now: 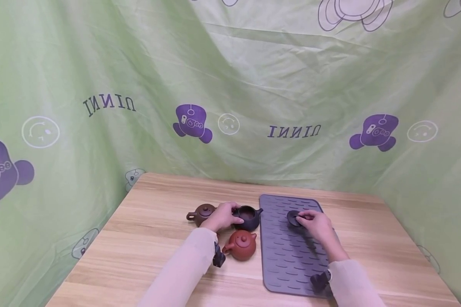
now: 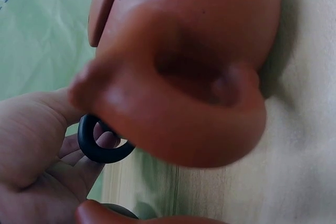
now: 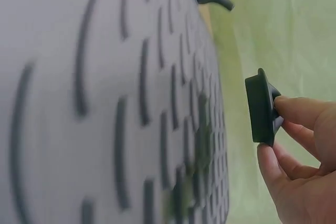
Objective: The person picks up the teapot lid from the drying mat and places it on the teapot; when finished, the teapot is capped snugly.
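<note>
A black teapot [image 1: 249,218] stands without its lid at the left edge of the grey mat, its open top showing and its spout toward the mat. My left hand [image 1: 223,217] holds it at the handle side; the black handle [image 2: 106,149] shows by the fingers in the left wrist view. Over the mat, my right hand [image 1: 318,224] pinches the black lid [image 1: 293,218] by its knob. In the right wrist view that lid [image 3: 261,109] hangs above the mat, its rim pointing down at the surface. Part of the left hand's grip is hidden behind the teapot.
A red teapot [image 1: 243,244] with its lid on sits just in front of the black one. Behind the left hand stands a brown teapot [image 1: 205,211], partly covered. The grey textured mat [image 1: 280,260] lies on the wooden table [image 1: 111,251], with a green curtain [image 1: 246,76] around.
</note>
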A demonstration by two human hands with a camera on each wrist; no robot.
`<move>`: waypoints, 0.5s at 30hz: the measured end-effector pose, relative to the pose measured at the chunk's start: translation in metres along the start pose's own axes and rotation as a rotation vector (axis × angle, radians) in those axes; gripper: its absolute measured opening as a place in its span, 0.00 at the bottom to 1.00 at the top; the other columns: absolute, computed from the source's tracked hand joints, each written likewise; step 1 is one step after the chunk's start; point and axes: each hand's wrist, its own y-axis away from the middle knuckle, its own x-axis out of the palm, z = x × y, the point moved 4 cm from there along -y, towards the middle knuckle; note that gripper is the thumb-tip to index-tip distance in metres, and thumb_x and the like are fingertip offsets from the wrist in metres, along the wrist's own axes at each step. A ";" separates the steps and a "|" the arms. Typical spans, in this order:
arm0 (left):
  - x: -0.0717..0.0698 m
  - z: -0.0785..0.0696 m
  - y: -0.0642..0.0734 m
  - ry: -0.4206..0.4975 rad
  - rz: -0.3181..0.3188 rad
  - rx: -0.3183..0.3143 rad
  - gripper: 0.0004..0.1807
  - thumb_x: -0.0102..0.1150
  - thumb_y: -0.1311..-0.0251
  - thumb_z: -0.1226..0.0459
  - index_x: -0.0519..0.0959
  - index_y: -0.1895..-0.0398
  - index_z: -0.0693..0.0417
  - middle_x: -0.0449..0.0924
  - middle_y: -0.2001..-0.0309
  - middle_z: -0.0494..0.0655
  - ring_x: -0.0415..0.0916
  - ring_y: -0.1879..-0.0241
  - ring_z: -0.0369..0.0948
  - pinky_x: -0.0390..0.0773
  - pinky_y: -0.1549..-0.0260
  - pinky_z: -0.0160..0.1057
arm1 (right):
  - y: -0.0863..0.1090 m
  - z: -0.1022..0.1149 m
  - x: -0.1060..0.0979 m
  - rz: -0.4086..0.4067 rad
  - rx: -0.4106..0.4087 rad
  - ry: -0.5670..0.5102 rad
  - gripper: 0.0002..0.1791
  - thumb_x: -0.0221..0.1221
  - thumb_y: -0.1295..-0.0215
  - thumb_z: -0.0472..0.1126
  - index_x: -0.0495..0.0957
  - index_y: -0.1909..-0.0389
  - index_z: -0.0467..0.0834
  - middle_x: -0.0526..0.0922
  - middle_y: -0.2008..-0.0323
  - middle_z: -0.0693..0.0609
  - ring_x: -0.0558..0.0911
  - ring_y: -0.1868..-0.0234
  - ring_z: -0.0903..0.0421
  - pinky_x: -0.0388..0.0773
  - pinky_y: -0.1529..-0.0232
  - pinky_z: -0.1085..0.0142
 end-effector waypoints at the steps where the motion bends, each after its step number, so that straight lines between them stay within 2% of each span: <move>1: 0.000 0.000 0.000 0.004 0.000 -0.001 0.25 0.73 0.48 0.65 0.78 0.46 0.64 0.80 0.51 0.57 0.76 0.49 0.50 0.74 0.47 0.46 | 0.000 0.004 0.001 -0.002 0.002 -0.002 0.12 0.67 0.41 0.42 0.84 0.62 0.38 0.86 0.65 0.44 0.81 0.63 0.48 0.73 0.62 0.57; 7: 0.000 0.002 0.000 0.014 -0.011 0.007 0.25 0.74 0.49 0.65 0.79 0.47 0.63 0.81 0.51 0.57 0.76 0.49 0.50 0.73 0.46 0.46 | -0.002 0.032 0.014 -0.016 -0.028 -0.032 0.10 0.68 0.42 0.42 0.85 0.64 0.40 0.86 0.67 0.46 0.81 0.67 0.52 0.73 0.67 0.61; 15: 0.000 0.005 0.001 0.032 -0.029 -0.002 0.26 0.75 0.51 0.64 0.80 0.47 0.62 0.80 0.51 0.57 0.76 0.48 0.50 0.73 0.46 0.46 | -0.008 0.064 0.040 0.003 -0.068 -0.097 0.08 0.69 0.43 0.40 0.86 0.65 0.40 0.86 0.66 0.47 0.83 0.65 0.51 0.77 0.64 0.61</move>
